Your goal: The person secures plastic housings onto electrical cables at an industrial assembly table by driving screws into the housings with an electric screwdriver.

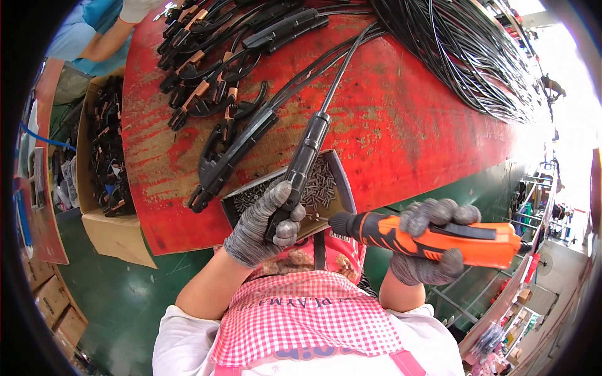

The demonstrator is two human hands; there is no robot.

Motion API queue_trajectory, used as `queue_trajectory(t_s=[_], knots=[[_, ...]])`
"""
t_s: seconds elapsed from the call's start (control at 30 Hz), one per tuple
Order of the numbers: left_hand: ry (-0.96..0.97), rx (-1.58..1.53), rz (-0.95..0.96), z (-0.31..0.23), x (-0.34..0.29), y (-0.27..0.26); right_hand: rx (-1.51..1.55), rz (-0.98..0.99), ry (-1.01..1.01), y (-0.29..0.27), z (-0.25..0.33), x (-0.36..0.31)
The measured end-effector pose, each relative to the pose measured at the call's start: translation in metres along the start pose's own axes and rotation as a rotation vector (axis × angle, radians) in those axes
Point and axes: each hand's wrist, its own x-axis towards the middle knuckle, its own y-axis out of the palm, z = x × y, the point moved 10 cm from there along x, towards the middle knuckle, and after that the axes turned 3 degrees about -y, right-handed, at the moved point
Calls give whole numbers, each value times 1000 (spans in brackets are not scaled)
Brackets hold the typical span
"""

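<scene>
My left hand (257,225), in a grey knit glove, is closed round the lower end of a black electrode holder handle (308,147). A black cable (343,66) runs from the handle's far end. In my right hand (434,216), also gloved, is an orange and black electric screwdriver (389,237). Its bit points left, toward the handle's lower end; whether it touches a screw I cannot tell. Beneath the handle, a tray (342,175) of small metal screws (321,188) sits at the table's near edge. Another black electrode holder (241,147) lies just left of it.
The red worn table (401,147) carries several electrode holders with copper-coloured jaws (199,91) at the far left and a big bundle of black cables (458,62) at the far right. A cardboard box (116,235) of black parts stands left. Another person's arm (106,44) reaches in at the far left.
</scene>
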Motion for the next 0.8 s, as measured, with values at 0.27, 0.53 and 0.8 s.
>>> queue_trajectory(t_s=[0.27, 0.53, 0.8], knots=[[56, 108, -21, 3, 5, -3, 122, 38, -95, 27, 38, 22], [42, 81, -17, 5, 7, -3, 156, 48, -63, 37, 15, 24], [47, 61, -1, 2, 4, 1, 144, 40, -44, 32, 13, 25]])
